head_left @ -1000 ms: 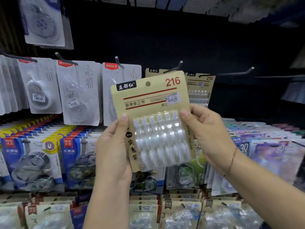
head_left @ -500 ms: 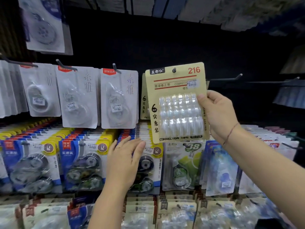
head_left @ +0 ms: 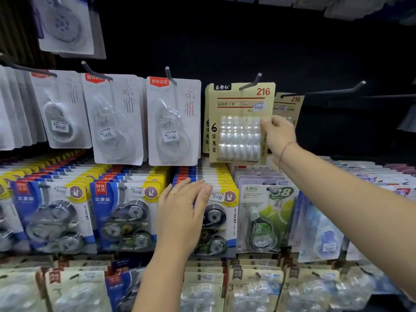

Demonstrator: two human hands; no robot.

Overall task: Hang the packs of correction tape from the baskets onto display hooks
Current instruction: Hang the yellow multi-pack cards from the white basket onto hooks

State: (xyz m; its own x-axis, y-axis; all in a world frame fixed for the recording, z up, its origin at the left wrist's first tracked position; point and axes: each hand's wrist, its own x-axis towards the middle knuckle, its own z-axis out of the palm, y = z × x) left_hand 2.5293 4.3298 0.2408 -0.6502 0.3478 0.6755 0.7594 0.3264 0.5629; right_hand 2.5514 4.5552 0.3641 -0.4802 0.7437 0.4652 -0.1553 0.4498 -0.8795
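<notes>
A beige pack of correction tape [head_left: 238, 122] marked 216, with a clear blister of several rolls, hangs on a dark display hook [head_left: 252, 81] in front of other packs of the same kind. My right hand [head_left: 278, 134] pinches the pack's right edge at the blister. My left hand [head_left: 182, 212] is lower, fingers spread and holding nothing, hovering in front of a blue and yellow pack [head_left: 216, 212] in the row below.
White packs [head_left: 174, 122] hang on hooks to the left. Another 216 pack [head_left: 290, 106] hangs on the long hook [head_left: 337, 91] to the right. Blue, green and pale packs fill the lower rows. No baskets show.
My left hand let go of the beige pack and dropped to the lower row. My right hand carried the pack up and right onto the hook.
</notes>
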